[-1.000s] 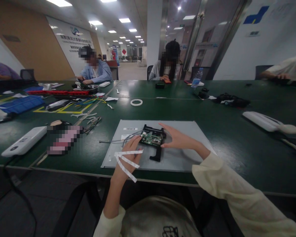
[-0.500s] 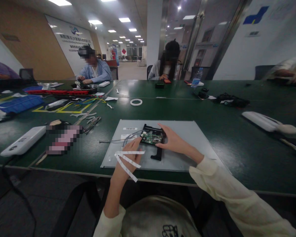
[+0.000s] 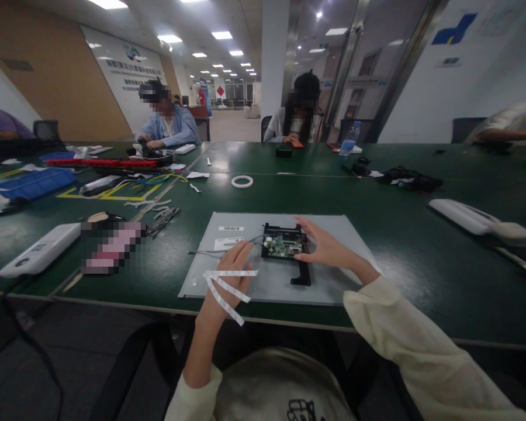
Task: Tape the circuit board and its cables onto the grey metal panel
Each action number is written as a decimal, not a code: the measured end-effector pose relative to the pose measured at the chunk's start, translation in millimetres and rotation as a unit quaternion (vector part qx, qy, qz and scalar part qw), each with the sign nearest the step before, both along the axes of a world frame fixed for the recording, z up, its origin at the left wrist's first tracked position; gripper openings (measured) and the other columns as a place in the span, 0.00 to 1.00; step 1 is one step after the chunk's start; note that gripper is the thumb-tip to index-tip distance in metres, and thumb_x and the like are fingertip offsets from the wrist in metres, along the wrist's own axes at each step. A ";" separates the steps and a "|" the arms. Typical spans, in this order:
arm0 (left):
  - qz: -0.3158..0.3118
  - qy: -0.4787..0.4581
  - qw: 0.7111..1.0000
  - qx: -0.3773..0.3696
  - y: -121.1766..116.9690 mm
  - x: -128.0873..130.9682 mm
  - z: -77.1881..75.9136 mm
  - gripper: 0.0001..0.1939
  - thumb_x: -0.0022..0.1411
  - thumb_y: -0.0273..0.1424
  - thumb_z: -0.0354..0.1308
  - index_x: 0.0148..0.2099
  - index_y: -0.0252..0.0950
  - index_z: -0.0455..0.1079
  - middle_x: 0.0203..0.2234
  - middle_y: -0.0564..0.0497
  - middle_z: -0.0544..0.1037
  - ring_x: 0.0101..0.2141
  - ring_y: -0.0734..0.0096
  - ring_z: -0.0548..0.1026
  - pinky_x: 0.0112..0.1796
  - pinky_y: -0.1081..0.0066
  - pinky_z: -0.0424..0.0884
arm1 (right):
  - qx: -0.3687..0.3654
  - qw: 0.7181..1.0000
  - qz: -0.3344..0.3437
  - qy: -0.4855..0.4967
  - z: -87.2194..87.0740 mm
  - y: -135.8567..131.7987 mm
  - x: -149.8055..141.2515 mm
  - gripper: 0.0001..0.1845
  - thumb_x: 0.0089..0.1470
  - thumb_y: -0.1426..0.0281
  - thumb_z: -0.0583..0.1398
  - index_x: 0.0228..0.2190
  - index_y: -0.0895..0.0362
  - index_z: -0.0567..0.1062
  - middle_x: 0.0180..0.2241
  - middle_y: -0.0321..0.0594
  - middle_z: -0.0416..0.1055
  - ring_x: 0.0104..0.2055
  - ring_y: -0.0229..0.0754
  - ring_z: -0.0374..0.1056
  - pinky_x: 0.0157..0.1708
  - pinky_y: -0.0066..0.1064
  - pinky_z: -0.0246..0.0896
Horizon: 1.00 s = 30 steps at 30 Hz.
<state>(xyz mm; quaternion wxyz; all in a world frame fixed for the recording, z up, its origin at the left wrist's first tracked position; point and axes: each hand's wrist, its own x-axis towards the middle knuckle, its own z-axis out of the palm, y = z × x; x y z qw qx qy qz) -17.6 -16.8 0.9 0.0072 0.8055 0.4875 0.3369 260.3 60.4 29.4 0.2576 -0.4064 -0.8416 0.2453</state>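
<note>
A green circuit board (image 3: 281, 248) sits in a black plastic bracket (image 3: 304, 272) on a grey flat panel (image 3: 333, 289). My right hand (image 3: 326, 245) holds the bracket's right side, thumb near the board's lower right corner and fingers at the far right edge. Left of the board is my left hand (image 3: 232, 272), its fingers stretched out over the panel and apart from the bracket. White tape strips (image 3: 228, 290) with small marks fan out from the back of that hand. Thin grey cables (image 3: 210, 251) run leftward from the board, partly hidden behind my left fingers.
A roll of white tape (image 3: 242, 182) lies beyond the panel. Tweezers and pliers-like tools (image 3: 164, 221), a white power strip (image 3: 41, 250) and a blue tray (image 3: 33, 183) are at left. A white device (image 3: 460, 216) lies at right. Several people sit around the table.
The bracket and board have slid to the right across the panel with my right hand. My left hand stays about where it was, now separated from the board.
</note>
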 end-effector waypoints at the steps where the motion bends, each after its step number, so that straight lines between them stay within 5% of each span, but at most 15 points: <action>1: 0.001 0.003 1.000 0.000 -0.3 0.1 0.5 0.22 0.63 0.29 0.44 0.59 0.37 0.55 0.56 0.44 0.62 0.58 0.63 0.58 0.56 0.58 0.60 | -0.005 1.000 0.002 0.003 -0.9 0.8 0.9 0.52 0.43 0.57 0.64 0.62 0.52 0.44 0.60 0.48 0.51 0.59 0.49 0.52 0.58 0.44 0.49; 7: 0.015 0.024 0.999 0.018 -2.8 1.6 5.1 0.22 0.63 0.29 0.44 0.59 0.36 0.55 0.57 0.44 0.62 0.59 0.63 0.56 0.57 0.58 0.58 | -0.027 0.999 0.024 0.025 -2.6 3.8 2.8 0.51 0.43 0.57 0.65 0.62 0.51 0.45 0.62 0.46 0.46 0.61 0.51 0.49 0.60 0.45 0.46; 16: 0.141 0.063 0.988 -0.015 -1.0 0.1 -6.8 0.23 0.62 0.30 0.46 0.59 0.36 0.56 0.56 0.43 0.64 0.58 0.58 0.58 0.56 0.53 0.54 | -0.054 0.998 0.023 0.020 -0.8 3.4 4.4 0.51 0.43 0.59 0.65 0.62 0.52 0.45 0.62 0.45 0.45 0.61 0.51 0.49 0.59 0.44 0.46; 30: 0.153 0.081 0.984 -0.050 0.1 1.4 -6.6 0.23 0.60 0.30 0.48 0.58 0.35 0.58 0.53 0.40 0.67 0.56 0.55 0.62 0.56 0.44 0.49 | -0.061 0.998 0.017 -0.004 1.7 1.5 4.4 0.51 0.44 0.58 0.63 0.62 0.51 0.42 0.62 0.45 0.43 0.61 0.52 0.48 0.59 0.47 0.45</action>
